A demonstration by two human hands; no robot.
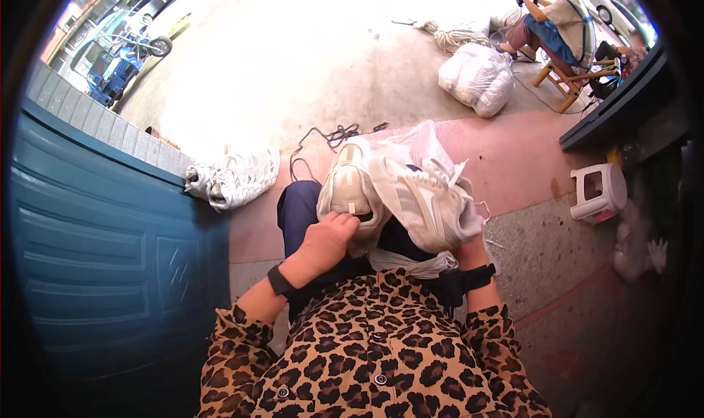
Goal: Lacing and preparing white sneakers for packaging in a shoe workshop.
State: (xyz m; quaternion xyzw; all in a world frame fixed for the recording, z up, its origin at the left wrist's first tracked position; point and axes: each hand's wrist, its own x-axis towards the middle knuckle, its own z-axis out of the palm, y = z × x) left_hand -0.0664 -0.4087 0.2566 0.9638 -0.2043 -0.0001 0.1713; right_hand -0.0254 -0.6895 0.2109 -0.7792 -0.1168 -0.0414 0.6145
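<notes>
A beige sneaker (350, 180) rests over my lap with its heel toward me. My left hand (320, 248) pinches the back rim of its opening, beside a small pale heel tab. To its right, a white and beige sneaker (425, 205) with loose white laces is tilted across my right knee. My right hand (469, 252) holds this second sneaker at its heel end; most of the fingers are hidden by the shoe. Pale cloth or lacing (414, 264) lies across my lap between the two hands. Both wrists wear black bands.
Several white sneakers (233, 180) stand by the blue door (117, 249). Ahead lie a black cord (341, 134), a thin plastic bag (418, 141) and a stuffed white sack (478, 78). A white stool (598, 192) is at right. Another person (561, 29) sits far right; a blue tricycle (117, 59) stands far left.
</notes>
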